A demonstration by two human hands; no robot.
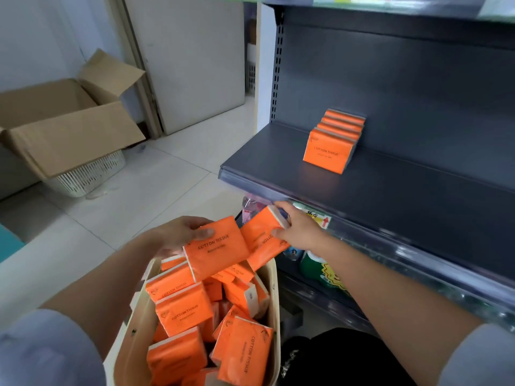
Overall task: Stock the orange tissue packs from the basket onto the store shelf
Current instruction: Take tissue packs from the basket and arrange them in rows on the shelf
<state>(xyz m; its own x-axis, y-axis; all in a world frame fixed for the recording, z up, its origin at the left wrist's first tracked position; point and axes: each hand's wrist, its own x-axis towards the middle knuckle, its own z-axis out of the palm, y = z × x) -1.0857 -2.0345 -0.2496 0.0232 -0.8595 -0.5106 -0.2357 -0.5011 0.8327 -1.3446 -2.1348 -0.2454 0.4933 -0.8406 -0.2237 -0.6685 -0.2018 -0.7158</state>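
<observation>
Currently left hand pinches a pack and right hand grips a second pack, both over the basket and below the shelf lip; risk: slick wrap slips, or the second pack clips that lip or topples the standing row.

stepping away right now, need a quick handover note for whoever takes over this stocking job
Left hand holds a pack above the basket.
Right hand holds a second pack near the shelf front edge.
Done: a short row of packs stands on the shelf.
Left: shelve both held packs, then the many in the basket.
</observation>
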